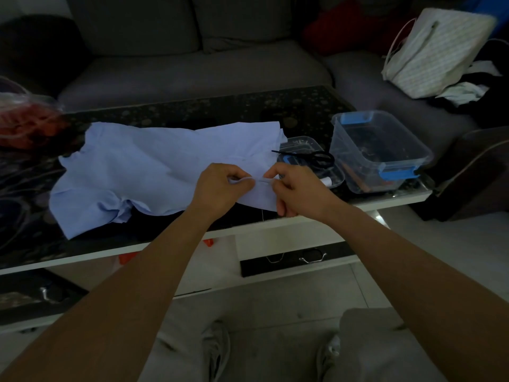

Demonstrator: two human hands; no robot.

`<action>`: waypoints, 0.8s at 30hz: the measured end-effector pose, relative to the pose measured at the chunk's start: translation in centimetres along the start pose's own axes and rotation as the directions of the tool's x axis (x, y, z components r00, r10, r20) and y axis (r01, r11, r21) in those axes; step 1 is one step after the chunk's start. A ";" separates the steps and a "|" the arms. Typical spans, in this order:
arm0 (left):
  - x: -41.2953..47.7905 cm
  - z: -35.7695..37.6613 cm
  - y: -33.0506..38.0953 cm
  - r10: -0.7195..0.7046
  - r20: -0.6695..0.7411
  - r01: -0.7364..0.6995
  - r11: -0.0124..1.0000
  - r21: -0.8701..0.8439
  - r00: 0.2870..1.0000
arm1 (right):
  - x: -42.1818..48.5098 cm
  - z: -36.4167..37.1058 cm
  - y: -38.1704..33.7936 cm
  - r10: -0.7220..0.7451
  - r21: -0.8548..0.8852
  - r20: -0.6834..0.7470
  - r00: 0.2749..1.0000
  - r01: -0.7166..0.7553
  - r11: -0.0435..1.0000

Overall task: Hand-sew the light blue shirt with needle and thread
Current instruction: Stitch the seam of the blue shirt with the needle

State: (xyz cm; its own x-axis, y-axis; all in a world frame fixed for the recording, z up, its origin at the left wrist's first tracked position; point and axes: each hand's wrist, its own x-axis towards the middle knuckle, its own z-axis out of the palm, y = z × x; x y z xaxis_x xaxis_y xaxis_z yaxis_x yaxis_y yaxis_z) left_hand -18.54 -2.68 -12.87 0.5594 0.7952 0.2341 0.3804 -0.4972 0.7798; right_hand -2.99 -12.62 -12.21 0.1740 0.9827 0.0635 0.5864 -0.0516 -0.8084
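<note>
Dim room, grey sofa (192,64), tiled floor (289,299)

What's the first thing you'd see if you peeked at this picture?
The big light blue shirt spread across the dark table jumps out first. At its near right edge the left hand and the right hand pinch a fold of it between them. Just right of the shirt lie black scissors, beside a clear box with blue clips.
</note>
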 end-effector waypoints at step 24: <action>-0.2 -1.1 0.6 -0.055 0.250 0.091 0.987 -0.134 0.967 | 0.1 -1.6 0.4 -0.008 0.174 0.123 0.992 -0.014 0.985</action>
State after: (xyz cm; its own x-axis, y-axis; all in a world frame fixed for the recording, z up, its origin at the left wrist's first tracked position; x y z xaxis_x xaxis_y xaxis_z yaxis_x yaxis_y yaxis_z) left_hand -19.21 -2.82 -11.82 0.7037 0.7095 0.0381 0.3279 -0.3718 0.8685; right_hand -1.53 -12.78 -11.57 0.0708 0.9975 -0.0025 0.4375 -0.0333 -0.8986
